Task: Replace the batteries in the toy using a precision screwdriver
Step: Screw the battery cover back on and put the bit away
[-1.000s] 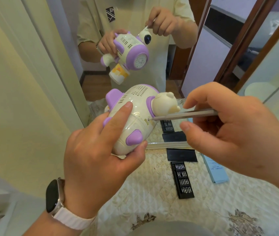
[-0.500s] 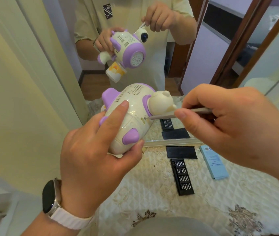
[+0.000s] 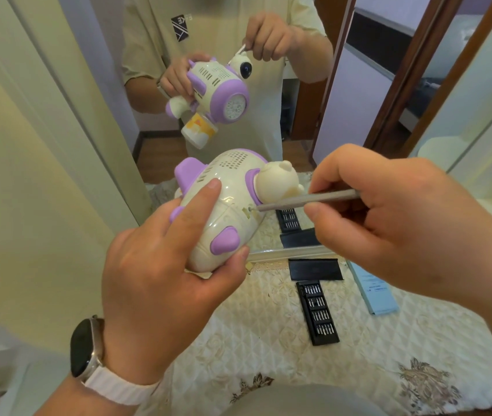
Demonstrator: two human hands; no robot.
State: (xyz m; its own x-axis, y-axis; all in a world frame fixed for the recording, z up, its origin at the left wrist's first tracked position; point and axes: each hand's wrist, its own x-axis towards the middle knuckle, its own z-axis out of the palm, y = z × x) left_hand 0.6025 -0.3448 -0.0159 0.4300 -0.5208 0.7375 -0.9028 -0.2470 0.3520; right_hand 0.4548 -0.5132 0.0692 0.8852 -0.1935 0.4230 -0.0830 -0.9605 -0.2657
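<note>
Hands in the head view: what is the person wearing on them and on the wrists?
The left hand shows no ring; its wrist carries a watch: dark rectangular face, silvery case, white ribbed band. The right hand wears nothing, and no sleeve reaches either forearm. The mirror shows a pale short-sleeved shirt with a black logo.

Cream-and-purple toy [image 3: 223, 211], grey screwdriver [image 3: 307, 199], black bit case [image 3: 318, 313], cream quilted floral cloth [image 3: 268, 349], white watch strap [image 3: 118, 385].
</note>
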